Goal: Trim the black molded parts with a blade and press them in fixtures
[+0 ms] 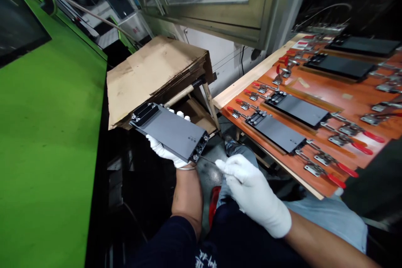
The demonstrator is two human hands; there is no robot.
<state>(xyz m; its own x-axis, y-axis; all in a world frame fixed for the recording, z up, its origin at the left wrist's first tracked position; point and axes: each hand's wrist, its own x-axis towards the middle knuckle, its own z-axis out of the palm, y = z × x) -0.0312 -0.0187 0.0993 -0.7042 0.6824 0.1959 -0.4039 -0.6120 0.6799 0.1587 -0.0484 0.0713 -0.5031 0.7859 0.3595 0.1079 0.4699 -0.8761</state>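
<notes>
My left hand point(165, 153), in a white glove, is closed around a grey rectangular plastic panel point(171, 127) from underneath, with the fingertips showing past its far edge. The panel has black end sections and a few small round marks near its right end. In my gloved right hand point(254, 190) a thin dark rod-like tool point(205, 159) is pinched. Its tip reaches the panel's near right corner, at a black end piece; whether it touches, I cannot tell. The tool's handle is hidden inside the glove.
An orange board point(342, 100) on the right carries several similar panels point(279, 132) held by red-handled toggle clamps point(328, 165). Flattened cardboard point(157, 63) covers a stand ahead. A green machine panel point(50, 146) rises on the left. A framed machine door point(213, 12) stands behind.
</notes>
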